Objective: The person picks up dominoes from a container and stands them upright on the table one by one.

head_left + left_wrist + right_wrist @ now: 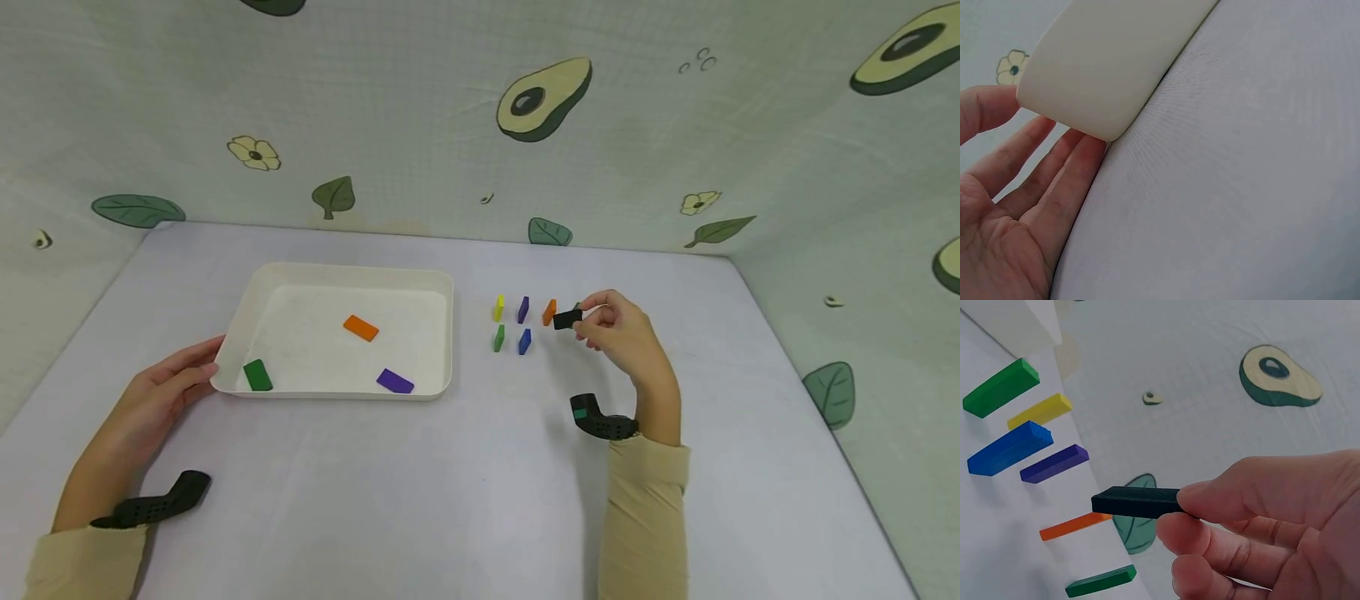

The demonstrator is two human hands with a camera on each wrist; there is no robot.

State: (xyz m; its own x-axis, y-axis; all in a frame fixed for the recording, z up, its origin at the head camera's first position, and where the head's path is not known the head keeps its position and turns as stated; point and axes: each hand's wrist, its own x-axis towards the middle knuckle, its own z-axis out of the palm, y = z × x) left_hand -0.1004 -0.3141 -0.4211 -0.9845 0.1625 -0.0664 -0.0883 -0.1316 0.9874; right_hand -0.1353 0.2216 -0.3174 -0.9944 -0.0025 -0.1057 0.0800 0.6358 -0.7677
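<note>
Fingers of the right hand pinch a black block.

The head view looks forward and down from farther off, across the counter, left hand at lower left, right hand right of centre. Close in, the left wrist view faces the white tray at upper left, shared with the head view; the right wrist's tilted close view shares the black block, mid-frame.
</note>
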